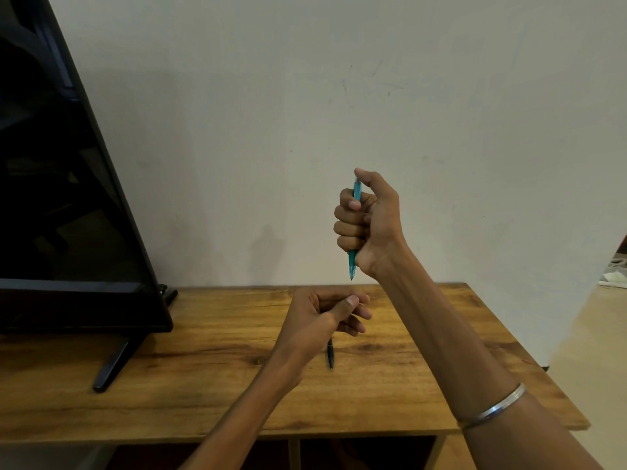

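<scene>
Two pens were seen. One teal pen (352, 264) was gripped upright in the fist of the right hand (368, 222), the thumb laid on its upper end and the tip pointed down, well above the wooden table (203, 385). One black pen (330, 356) was seen on or just over the table, partly hidden under the left hand (319, 317). That hand's fingers were curled, the thumb set against the forefinger; whether the black pen was held could not be told. One metal bangle (495, 407) was worn on the right forearm. One dark television (68, 215) was stood at the table's left.
</scene>
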